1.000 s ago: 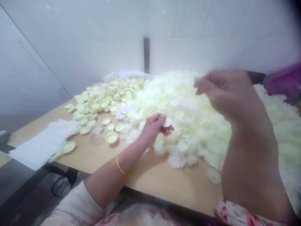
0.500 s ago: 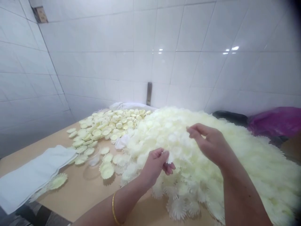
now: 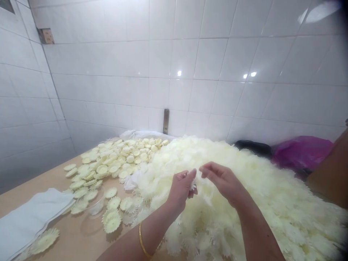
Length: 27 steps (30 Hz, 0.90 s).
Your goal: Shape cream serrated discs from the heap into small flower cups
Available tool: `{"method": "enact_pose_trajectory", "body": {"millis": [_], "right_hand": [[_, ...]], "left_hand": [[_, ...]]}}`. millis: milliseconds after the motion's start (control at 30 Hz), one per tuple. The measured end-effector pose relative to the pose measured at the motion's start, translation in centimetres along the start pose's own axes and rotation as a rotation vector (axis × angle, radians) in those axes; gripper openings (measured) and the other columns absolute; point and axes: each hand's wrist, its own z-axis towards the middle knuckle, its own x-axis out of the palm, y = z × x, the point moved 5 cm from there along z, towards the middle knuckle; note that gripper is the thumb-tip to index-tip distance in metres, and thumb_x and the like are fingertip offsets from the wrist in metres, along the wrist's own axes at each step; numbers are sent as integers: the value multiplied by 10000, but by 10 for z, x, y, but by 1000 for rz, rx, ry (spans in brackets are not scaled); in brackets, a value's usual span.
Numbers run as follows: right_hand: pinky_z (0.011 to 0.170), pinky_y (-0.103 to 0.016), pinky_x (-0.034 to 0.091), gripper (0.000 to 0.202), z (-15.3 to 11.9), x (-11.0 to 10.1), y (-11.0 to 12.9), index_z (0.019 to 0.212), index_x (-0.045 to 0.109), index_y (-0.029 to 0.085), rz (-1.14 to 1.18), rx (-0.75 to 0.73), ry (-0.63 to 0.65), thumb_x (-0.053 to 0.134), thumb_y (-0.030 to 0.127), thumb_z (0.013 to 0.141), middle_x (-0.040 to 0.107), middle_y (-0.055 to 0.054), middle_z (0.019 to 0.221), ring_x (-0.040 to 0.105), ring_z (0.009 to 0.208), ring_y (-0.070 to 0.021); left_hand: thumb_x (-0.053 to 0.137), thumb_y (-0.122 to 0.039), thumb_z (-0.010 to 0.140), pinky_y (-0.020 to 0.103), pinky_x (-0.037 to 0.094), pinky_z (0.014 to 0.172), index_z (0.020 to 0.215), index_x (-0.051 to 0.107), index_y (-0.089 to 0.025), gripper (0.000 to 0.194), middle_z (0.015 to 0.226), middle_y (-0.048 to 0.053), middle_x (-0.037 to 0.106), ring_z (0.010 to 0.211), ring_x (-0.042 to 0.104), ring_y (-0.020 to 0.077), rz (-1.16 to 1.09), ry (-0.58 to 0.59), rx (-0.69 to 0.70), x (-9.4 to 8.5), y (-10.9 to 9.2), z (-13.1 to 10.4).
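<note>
Pinched between thumb and fingers of my left hand (image 3: 182,188) is a small white petal piece (image 3: 193,187), mostly covered by the fingers. My right hand (image 3: 220,178) is close beside it on the right, thumb and forefinger pressed together; whatever is in that pinch is too small to make out. Both hands are above a large heap of pale, scalloped petal pieces (image 3: 266,195). Left of the heap lie many pale yellow stacked petal discs (image 3: 112,222), round with notched edges.
A folded white sheet (image 3: 32,214) lies on the brown tabletop (image 3: 81,244) at the left. A clear round dish (image 3: 95,208) sits near the discs. Behind the heap are a black object (image 3: 252,147) and a purple plastic bag (image 3: 301,152), against a tiled wall (image 3: 136,94).
My right hand has come down and left, close to my left hand. The left hand keeps its pinch on the petal piece. The camera view has tilted upward.
</note>
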Motion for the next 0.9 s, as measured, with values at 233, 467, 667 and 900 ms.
{"method": "enact_pose_trajectory", "body": {"millis": [233, 467, 667, 900], "right_hand": [[737, -299, 401, 210, 7, 9, -13, 806, 590, 176, -75, 19, 73, 559, 375, 745, 584, -21, 746, 539, 737, -173], [701, -267, 384, 241, 11, 13, -16, 610, 544, 168, -53, 9, 66, 436, 274, 798, 561, 0, 611, 529, 660, -152], [519, -227, 325, 247, 14, 3, -36, 576, 442, 181, -232, 112, -225, 429, 311, 786, 487, 22, 537, 441, 527, -122], [489, -240, 297, 255, 10, -18, -49, 573, 418, 195, -522, 171, -569, 388, 310, 799, 485, -1, 500, 429, 476, -136]], "left_hand": [[534, -529, 713, 179, 225, 344, 584, 458, -158, 400, 406, -31, 447, 334, 352, 52, -60, 22, -15, 1, 7, 7], [423, -552, 773, 193, 298, 385, 654, 525, -132, 448, 472, 13, 521, 365, 416, 68, -106, 62, -71, 2, 7, 5], [578, -399, 737, 199, 364, 453, 720, 542, -131, 270, 551, 16, 575, 420, 485, 72, -138, 167, -122, 3, 7, 3], [574, -375, 735, 195, 319, 402, 585, 443, -149, 301, 470, -1, 540, 356, 433, 63, -69, 100, -142, -4, 13, 7]]}}
